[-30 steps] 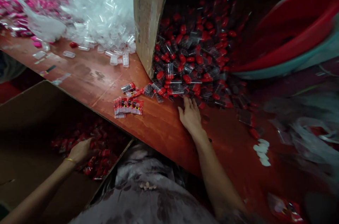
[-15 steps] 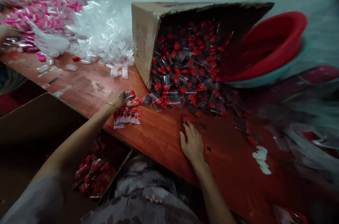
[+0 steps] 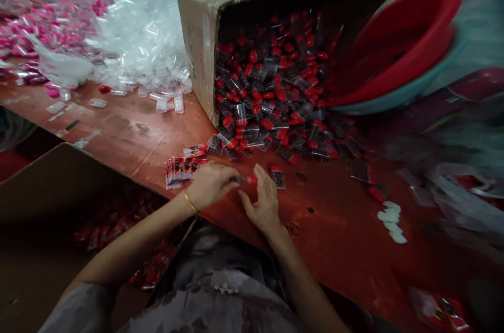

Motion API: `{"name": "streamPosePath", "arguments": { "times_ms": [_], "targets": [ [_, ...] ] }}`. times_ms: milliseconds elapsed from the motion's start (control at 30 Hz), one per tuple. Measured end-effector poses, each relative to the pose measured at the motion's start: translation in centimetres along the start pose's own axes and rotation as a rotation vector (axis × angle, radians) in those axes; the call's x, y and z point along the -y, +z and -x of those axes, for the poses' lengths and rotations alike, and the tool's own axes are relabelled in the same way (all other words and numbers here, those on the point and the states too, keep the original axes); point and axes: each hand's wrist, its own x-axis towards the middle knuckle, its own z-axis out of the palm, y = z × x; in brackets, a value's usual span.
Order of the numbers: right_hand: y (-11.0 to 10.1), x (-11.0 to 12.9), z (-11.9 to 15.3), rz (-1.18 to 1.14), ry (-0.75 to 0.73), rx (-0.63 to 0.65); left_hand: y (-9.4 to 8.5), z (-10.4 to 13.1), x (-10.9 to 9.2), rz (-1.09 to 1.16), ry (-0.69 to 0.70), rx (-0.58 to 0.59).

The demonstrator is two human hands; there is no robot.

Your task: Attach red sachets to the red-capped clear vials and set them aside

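My left hand (image 3: 212,183), with a gold bangle at its wrist, is closed on a small clear container with a red cap (image 3: 247,179), held a little above the table and partly blurred. Its red end points at my right hand (image 3: 264,200), whose thumb and fingers are apart; whether they touch the cap I cannot tell. Just beyond the right fingertips, another red-capped container (image 3: 277,177) with dark contents lies on the table. A row of red printed packets (image 3: 179,169) overlaps behind my left hand.
A tipped cardboard box (image 3: 200,54) spills red-capped containers (image 3: 268,96) onto the reddish table (image 3: 334,249). Clear empty tubes (image 3: 137,44) and pink pieces (image 3: 55,23) are heaped at left. Red basin (image 3: 429,33) stands right, white discs (image 3: 391,222) nearer. An open carton (image 3: 59,175) sits below the edge.
My left hand has come right from the packets with a red-capped container. My right hand has left the other container on the table and moved left. The view has shifted slightly.
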Motion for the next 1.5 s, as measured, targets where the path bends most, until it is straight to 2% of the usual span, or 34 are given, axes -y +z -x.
{"name": "streamPosePath", "arguments": {
  "times_ms": [67, 133, 200, 300, 333, 400, 467, 600, 700, 800, 867, 967, 1000, 1067, 1167, 1300, 1400, 1500],
  "targets": [
    [0.1, -0.1, 0.2, -0.027, 0.012, 0.055, 1.5, 0.5, -0.4, 0.102, 0.082, 0.05],
    [-0.1, -1.0, 0.8, -0.015, 0.02, 0.103, 1.6, 0.7, 0.3, 0.078, 0.069, 0.065],
    [-0.4, -2.2, 1.7, 0.029, 0.062, 0.097, 0.3, 0.1, 2.2, -0.079, -0.058, 0.051],
    [-0.8, -3.3, 2.7, 0.077, 0.179, 0.002, -2.7, -1.9, 6.3, -0.403, -0.329, -0.018],
    [-0.8, -3.4, 2.8, 0.087, 0.205, -0.02, -3.5, -2.7, 7.6, -0.476, -0.37, -0.02],
    [-0.7, -3.4, 2.8, 0.104, 0.214, -0.029, -4.6, -4.2, 9.9, -0.56, -0.38, 0.032],
    [-0.4, -3.3, 2.7, 0.121, 0.198, -0.011, -4.9, -5.3, 11.4, -0.583, -0.347, 0.085],
    [-0.2, -3.4, 2.5, 0.138, 0.194, -0.003, -4.9, -5.7, 12.2, -0.563, -0.289, 0.115],
    [-0.8, -3.1, 2.5, 0.161, 0.217, -0.08, -5.4, -4.7, 11.4, -0.478, -0.29, 0.026],
    [-1.4, -1.0, 1.8, 0.038, 0.21, -0.131, -5.1, -3.1, 8.7, -0.132, -0.347, -0.224],
    [-1.3, 1.2, 0.9, -0.189, 0.232, -0.096, -3.7, -1.9, 6.0, 0.174, -0.357, -0.368],
    [-0.2, 4.4, -0.8, -0.631, 0.395, 0.027, -0.4, -0.6, 1.6, 0.621, -0.333, -0.443],
    [0.2, 5.1, -1.3, -0.76, 0.453, 0.063, 0.7, -0.2, 0.4, 0.735, -0.346, -0.45],
    [1.0, 5.7, -1.8, -0.902, 0.564, 0.037, 2.6, 0.5, -1.5, 0.894, -0.387, -0.463],
    [1.2, 5.2, -1.2, -0.901, 0.612, -0.009, 4.2, 1.6, -2.8, 1.079, -0.449, -0.417],
    [0.6, 4.3, 1.0, -0.703, 0.539, 0.049, 5.0, 3.7, -3.1, 1.263, -0.563, -0.23],
    [0.4, 4.4, 2.3, -0.563, 0.481, 0.094, 5.3, 5.2, -2.9, 1.324, -0.729, -0.184],
    [0.4, 4.7, 3.0, -0.52, 0.408, 0.156, 5.5, 6.1, -2.3, 1.343, -0.85, -0.163]
  ]
}}
